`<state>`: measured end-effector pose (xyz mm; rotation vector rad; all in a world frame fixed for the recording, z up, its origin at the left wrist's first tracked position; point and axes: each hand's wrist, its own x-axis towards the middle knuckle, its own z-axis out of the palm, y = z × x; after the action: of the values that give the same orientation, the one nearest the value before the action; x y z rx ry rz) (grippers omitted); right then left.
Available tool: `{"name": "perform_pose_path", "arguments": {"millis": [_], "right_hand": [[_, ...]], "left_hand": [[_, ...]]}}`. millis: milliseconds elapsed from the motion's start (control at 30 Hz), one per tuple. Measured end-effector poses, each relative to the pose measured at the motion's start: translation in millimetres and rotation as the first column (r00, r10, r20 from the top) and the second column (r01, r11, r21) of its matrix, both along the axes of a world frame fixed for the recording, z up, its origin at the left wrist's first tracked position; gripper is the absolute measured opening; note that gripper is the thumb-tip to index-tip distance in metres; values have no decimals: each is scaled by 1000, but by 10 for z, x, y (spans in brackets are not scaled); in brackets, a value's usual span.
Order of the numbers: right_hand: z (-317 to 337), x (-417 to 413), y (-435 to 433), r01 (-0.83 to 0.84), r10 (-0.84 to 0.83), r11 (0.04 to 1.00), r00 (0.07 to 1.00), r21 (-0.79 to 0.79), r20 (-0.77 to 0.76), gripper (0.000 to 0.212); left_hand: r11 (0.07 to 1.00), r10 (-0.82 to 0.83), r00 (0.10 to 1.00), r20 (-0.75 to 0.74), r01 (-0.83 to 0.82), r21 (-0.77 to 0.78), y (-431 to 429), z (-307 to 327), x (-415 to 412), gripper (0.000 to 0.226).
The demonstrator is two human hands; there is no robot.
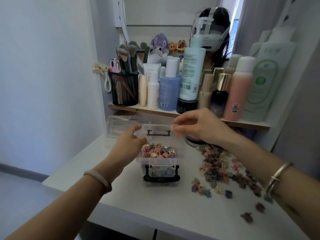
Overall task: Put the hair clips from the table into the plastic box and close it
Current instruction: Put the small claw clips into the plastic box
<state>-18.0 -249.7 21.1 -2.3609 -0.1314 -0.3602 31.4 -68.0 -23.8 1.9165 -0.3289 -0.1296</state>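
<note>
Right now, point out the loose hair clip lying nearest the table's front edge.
The brownish clip, lying alone at the lower right, closer to you than the scattered pile.

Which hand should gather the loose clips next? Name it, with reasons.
Right. The loose hair clips lie right of the plastic box, close under the right hand; the left hand is across the box, holding the left edge of the lid.

A white worktop (pixel 121 196) stands against a plain pale wall (pixel 43 75) at the left of the frame, with grey floor (pixel 20 196) and a dark baseboard (pixel 22 170) at lower left. Behind it, a wood-edged shelf (pixel 147 110) crowded with toiletry bottles (pixel 168 90) and a black mesh brush holder (pixel 125 88) fronts a mirror (pixel 164 18). Daylight shows at a window (pixel 234 33), upper right.
</note>
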Motion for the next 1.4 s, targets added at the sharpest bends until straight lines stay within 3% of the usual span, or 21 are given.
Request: {"name": "perform_pose_path", "arguments": {"millis": [133, 200, 267, 433, 500, 567, 667, 733, 767, 900, 967, 1033, 1100, 1400], "right_hand": [[-178, -45, -146, 132, -161, 965, 980, -226, -119, 20], [-300, -120, -249, 43, -188, 914, 926, -404, -326, 20], [-390, -185, -296, -83, -176, 870, 869, -487, -462, 26], [-498, -215, -197, -136, -136, 810, 903, -570, -408, 21], [-517, -191, -191, -112, -137, 810, 918, -576, -372, 23], [-445, -164, -190, 13, -168, 847, 955, -532, -244, 20], [-232, -133, -101, 158, -159, 968, 987, -196, 10, 15], [-121, -158, 7, 47, -49, 998, 998, 52, 48, 23], [-91, -175, 58, -2, -2, 995, 999, 103, 32, 23], [-90, -221, 17, 81, -81, 996, 997, -30, 10, 21], [-149, -265, -92, 120, -142, 976, 983, -180, -114, 24], [-264, -343, -159, -25, -122, 924, 926, -381, -358, 31], [-384, -404, -169, -159, -127, 842, 871, -516, -475, 39], [-497, -409, -43, -252, -1, 807, 904, -534, -428, 43]], "left_hand": [[1000, -5, 1000, -5, 5, -12, -16, 4, -6, 48], [1000, 0, 1000, 0, 0, -10, -19, 6, -10, 48], [1000, 0, 1000, 1, 0, -1, -20, 3, -17, 48], [1000, 1, 1000, -6, -1, 5, -6, 16, -29, 48], [1000, 4, 1000, -4, -4, 9, -6, 14, -31, 49], [1000, 1, 1000, -2, -1, 13, -2, 9, -36, 49], [1000, -4, 1000, -4, 4, 24, 4, 18, -46, 49], [999, -8, 1000, -7, 9, 35, 11, 24, -65, 49], [999, -15, 1000, -7, 15, 38, 17, 27, -76, 49], [998, -35, 999, 3, 35, 49, 56, 37, -122, 49], [998, -34, 999, 7, 33, 62, 72, 30, -134, 49], [997, -32, 999, 6, 32, 65, 72, 21, -141, 49], [998, -31, 1000, 4, 31, 62, 67, 19, -143, 49], [997, -33, 999, -3, 33, 71, 74, 39, -183, 50]]}}
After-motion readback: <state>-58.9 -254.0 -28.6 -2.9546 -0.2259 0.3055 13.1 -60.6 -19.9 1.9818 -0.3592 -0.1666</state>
